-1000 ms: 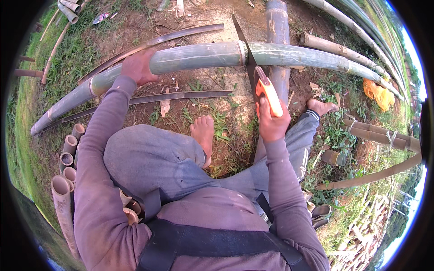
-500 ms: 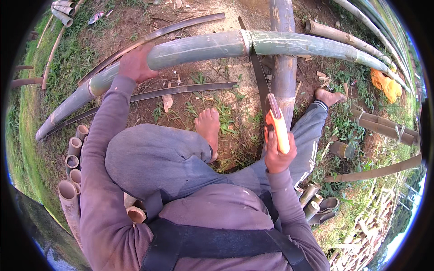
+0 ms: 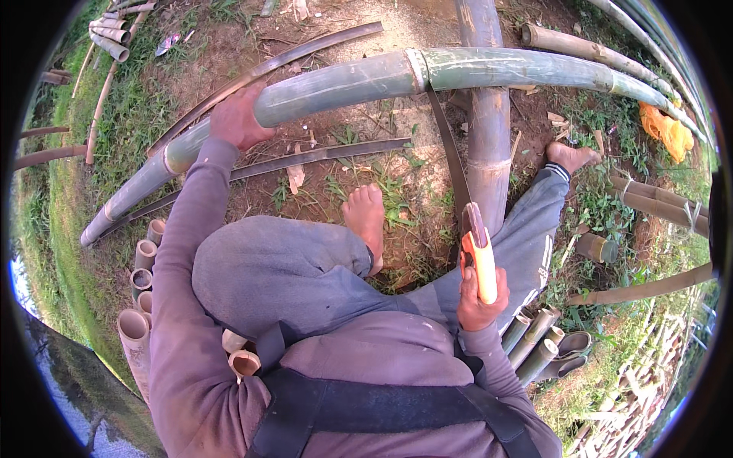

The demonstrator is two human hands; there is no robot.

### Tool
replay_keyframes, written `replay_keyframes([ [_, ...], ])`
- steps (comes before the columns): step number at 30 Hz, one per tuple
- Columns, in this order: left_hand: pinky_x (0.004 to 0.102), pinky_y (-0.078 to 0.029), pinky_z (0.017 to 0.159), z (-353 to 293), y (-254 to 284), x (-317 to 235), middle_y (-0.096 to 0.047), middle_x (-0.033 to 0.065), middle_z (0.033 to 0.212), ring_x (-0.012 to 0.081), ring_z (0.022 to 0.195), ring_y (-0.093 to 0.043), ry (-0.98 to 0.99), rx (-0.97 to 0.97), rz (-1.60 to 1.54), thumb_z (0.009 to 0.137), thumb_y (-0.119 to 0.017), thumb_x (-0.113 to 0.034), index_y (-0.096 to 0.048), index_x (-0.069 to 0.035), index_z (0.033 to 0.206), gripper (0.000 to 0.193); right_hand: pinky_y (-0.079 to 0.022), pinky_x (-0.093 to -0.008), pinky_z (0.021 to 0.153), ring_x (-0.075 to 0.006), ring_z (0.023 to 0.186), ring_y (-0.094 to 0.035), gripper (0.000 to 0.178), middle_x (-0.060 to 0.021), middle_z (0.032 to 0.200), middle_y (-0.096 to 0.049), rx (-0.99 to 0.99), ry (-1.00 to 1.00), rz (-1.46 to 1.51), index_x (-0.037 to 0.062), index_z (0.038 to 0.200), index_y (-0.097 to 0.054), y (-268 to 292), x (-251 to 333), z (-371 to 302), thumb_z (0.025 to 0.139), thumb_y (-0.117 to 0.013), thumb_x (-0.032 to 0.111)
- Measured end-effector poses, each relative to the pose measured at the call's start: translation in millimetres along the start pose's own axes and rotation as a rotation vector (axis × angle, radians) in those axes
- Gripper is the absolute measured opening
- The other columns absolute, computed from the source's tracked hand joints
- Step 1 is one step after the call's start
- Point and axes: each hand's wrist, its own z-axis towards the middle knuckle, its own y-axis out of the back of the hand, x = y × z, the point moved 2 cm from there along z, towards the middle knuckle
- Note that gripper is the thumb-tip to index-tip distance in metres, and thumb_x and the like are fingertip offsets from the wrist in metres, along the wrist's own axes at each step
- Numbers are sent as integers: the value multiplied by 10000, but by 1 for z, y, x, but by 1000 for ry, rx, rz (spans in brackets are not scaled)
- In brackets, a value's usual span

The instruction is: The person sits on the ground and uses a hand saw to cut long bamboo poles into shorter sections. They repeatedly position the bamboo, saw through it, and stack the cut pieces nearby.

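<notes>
While the right fingers (image 3: 467, 294) are curled closed round the grip of an orange-handled handsaw (image 3: 479, 248), the long dark blade (image 3: 450, 156) runs forward from them to the near edge of a green bamboo pole (image 3: 343, 80), which it meets just right of a pale ring. Down and to the left of both sets of fingers, cut bamboo tubes (image 3: 134, 327) stand beside the person's sleeve. A bare foot (image 3: 364, 217) rests on the ground between the two grips. Farther out, the left fingers (image 3: 241, 118) clasp the same pole well left of the blade, bent over it; their tips cannot be made out. Ahead of the right fingers, the pole crosses over a darker bamboo post (image 3: 489, 130). A brown split strip (image 3: 313, 44) lies beyond the left fingers, and a crumpled orange-yellow sheet (image 3: 666, 131) lies well off to the right of the right fingers.
</notes>
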Motion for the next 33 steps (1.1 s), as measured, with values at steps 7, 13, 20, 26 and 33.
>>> replay_keyframes([
  [7,481,-554,1016,13,10,-8,-709,163,1294,372,1176,-697,11,33,12,632,-920,-524,-513,-172,1531,1048,-537,-416,597,-341,622,-694,244,-186,714,-687,-139,114,89,18,939,-649,-120,21,193,944,-812,199],
  [13,487,-558,995,2,7,1,-710,164,1274,379,1166,-696,-61,-33,-21,617,-936,-516,-539,-167,1488,1019,-549,-399,581,-299,653,-733,217,-133,765,-707,28,48,53,0,1006,-652,-11,13,38,894,-828,62],
  [20,485,-544,1029,10,2,-11,-678,180,1363,384,1215,-676,-71,-31,-35,603,-945,-491,-527,-132,1501,1054,-535,-423,571,-356,627,-696,180,-168,722,-676,-82,171,69,30,957,-633,-77,-14,119,923,-802,84],
  [26,482,-525,1073,15,-1,4,-663,206,1372,403,1246,-654,-131,-8,-60,598,-955,-502,-485,-95,1534,1123,-568,-488,611,-427,714,-715,239,-225,797,-713,-80,74,101,55,988,-627,-103,1,156,920,-808,194],
  [33,483,-515,1089,16,22,-56,-652,215,1383,411,1269,-633,-311,-133,13,556,-988,-537,-455,-92,1544,1208,-629,-423,681,-351,804,-785,354,-201,962,-761,101,139,26,-50,1159,-671,7,12,16,858,-831,46],
])
